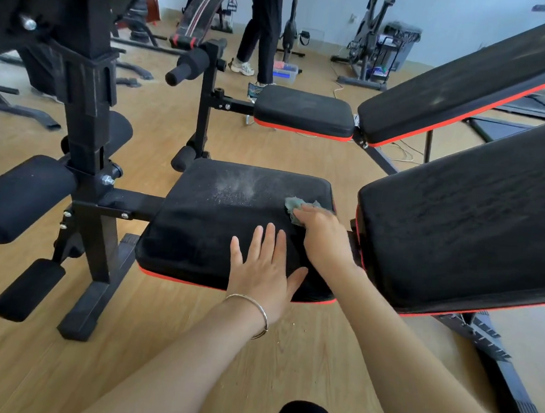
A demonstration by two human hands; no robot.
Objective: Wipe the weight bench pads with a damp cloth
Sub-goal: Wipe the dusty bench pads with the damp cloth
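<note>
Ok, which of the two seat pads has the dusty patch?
The near seat pad, the one with the cloth on it: pale dust speckles its far half. The far seat pad shows none.

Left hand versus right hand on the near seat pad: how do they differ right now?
The left hand lies flat, fingers spread, holding nothing; the right hand holds a green cloth. The left hand sits near the front edge of the seat pad; the right hand farther back, by its right edge. Only the left wrist wears a bangle. Both rest on the same pad.
</note>
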